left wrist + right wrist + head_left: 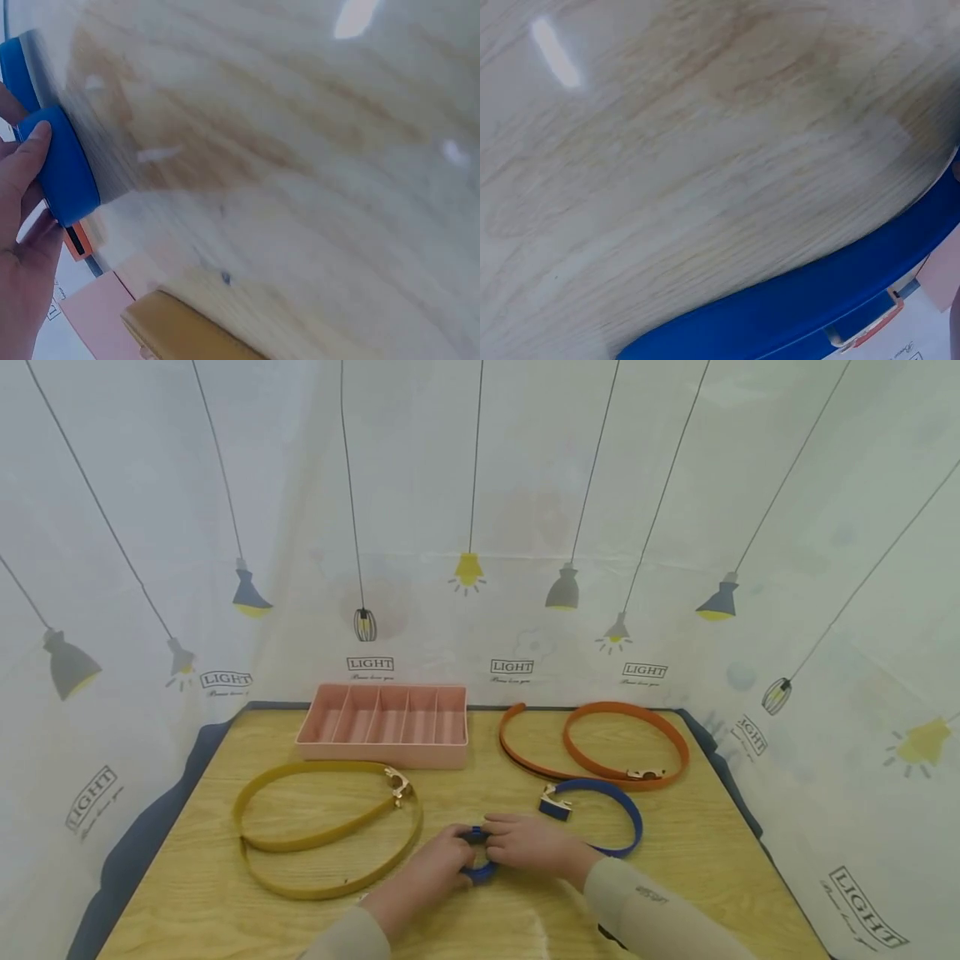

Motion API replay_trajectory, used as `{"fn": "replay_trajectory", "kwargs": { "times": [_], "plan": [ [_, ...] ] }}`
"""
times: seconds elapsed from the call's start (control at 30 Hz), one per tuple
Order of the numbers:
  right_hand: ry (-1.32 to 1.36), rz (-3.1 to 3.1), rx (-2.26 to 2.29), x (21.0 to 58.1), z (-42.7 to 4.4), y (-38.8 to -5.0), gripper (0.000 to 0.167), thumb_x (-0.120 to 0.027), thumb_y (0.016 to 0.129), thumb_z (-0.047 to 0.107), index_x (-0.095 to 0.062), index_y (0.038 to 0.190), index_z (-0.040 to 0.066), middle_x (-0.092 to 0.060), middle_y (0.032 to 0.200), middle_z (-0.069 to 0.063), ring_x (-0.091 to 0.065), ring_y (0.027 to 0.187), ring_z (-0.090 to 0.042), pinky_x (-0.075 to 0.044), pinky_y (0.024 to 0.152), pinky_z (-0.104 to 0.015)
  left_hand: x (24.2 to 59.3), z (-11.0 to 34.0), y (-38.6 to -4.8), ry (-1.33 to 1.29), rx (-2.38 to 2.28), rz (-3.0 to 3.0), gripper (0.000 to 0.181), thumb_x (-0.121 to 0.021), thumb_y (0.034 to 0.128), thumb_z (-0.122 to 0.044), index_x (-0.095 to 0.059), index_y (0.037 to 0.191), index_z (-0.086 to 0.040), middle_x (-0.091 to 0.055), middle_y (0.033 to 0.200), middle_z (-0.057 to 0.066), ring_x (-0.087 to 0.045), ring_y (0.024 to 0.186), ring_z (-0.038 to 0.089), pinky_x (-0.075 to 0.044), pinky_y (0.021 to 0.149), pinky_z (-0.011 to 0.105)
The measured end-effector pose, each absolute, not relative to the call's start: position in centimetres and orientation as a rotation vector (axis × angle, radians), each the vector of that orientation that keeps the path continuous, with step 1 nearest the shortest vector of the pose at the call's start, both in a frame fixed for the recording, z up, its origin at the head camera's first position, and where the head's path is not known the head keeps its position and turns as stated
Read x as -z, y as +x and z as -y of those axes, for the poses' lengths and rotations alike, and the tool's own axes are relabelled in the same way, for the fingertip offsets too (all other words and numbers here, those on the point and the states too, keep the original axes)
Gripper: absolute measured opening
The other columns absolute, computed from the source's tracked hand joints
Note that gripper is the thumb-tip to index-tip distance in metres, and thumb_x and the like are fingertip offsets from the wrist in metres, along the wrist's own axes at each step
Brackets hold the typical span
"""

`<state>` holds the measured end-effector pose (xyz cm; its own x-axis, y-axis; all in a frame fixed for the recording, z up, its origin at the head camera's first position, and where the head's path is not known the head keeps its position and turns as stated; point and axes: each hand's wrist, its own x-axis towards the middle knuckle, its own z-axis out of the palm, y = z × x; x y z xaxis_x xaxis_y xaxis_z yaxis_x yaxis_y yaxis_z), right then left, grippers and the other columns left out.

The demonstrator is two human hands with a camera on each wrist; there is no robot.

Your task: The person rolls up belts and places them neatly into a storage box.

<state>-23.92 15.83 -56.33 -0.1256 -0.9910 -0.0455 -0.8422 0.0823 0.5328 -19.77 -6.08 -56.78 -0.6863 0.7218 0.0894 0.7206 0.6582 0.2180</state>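
A blue belt lies partly coiled at the table's middle, its gold buckle to the right of the hands. My left hand pinches the small coiled end of it; in the left wrist view the thumb of that hand presses on the blue coil. From the other side my right hand holds the same coil with its fingers bent over it. The right wrist view shows the blue strap running along the table, with that hand almost wholly out of view.
A pink tray with several compartments stands at the back left. A yellow belt lies looped on the left, and an orange belt is looped at the back right. A patterned curtain hangs behind the wooden table.
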Motion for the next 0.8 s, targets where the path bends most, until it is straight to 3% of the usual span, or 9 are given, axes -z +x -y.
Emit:
{"fn": "replay_trajectory", "kwargs": {
  "times": [0.13,0.4,0.6,0.8],
  "plan": [
    [1.797,2.049,0.582,56.4,-15.3,-23.7,0.016,-0.069,0.087,0.011,-0.068,0.100,0.021,-0.066,0.108,0.007,-0.054,0.120,-0.016,-0.030,0.111,-0.034,56.7,6.4,-19.9,1.285,-0.339,-2.842,0.017,-0.083,0.0715,-0.020,-0.067,0.077,-0.018,-0.065,0.081,-0.008,-0.056,0.118,0.025,-0.044,0.099,0.032],
    [1.685,2.160,0.434,56.4,-14.5,-23.4,0.015,-0.072,0.081,0.007,-0.065,0.082,0.020,-0.066,0.082,0.008,-0.055,0.099,-0.014,-0.035,0.108,-0.034,56.9,6.9,-20.5,1.465,-0.136,-2.927,0.013,-0.070,0.0825,-0.002,-0.067,0.087,-0.014,-0.069,0.092,0.003,-0.058,0.117,0.026,-0.044,0.100,0.032],
    [1.588,2.285,0.390,56.4,-13.8,-23.0,0.018,-0.073,0.079,0.004,-0.069,0.085,0.021,-0.066,0.078,0.008,-0.054,0.097,-0.013,-0.037,0.106,-0.033,57.1,6.6,-20.2,1.392,-0.227,-2.895,0.035,-0.076,0.0829,-0.016,-0.069,0.116,-0.010,-0.067,0.114,0.006,-0.047,0.129,0.032,-0.043,0.102,0.035],
    [1.561,2.329,0.355,56.3,-13.6,-22.8,0.017,-0.072,0.080,0.004,-0.067,0.088,0.018,-0.065,0.079,0.008,-0.054,0.094,-0.013,-0.039,0.103,-0.031,57.3,5.8,-20.0,1.185,-0.380,-2.954,0.038,-0.080,0.0800,-0.027,-0.070,0.111,-0.007,-0.060,0.119,0.009,-0.045,0.128,0.033,-0.046,0.098,0.040]
  ]
}}
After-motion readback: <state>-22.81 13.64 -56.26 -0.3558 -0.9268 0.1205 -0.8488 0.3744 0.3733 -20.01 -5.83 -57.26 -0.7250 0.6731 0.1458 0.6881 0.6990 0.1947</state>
